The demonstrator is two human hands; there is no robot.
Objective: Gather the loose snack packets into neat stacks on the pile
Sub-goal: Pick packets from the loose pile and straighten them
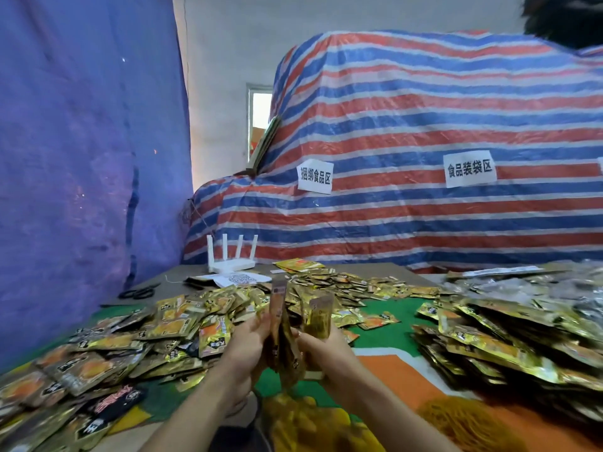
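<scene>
The left hand (247, 342) and right hand (321, 349) both grip a bunch of packets (283, 340), held upright between them over the table (388, 324) with its green and orange cover. The packet print is too blurred to read. Loose packets (130, 337) sprawl on the left and a pile (505, 334) lies on the right. Behind, a router (231, 259) stands before a striped tarp (424, 125) with paper signs reading "捆绑食品区" (315, 176) and "食品装袋区" (470, 171).

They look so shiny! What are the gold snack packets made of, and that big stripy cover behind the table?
The snack packets look like thin metallised plastic film with a glossy finish: they glint gold and crinkle. The stripy cover looks like woven plastic tarpaulin with a slight sheen: light catches its fine wrinkles and it drapes in stiff folds. Neither is certain from looks alone.
</scene>
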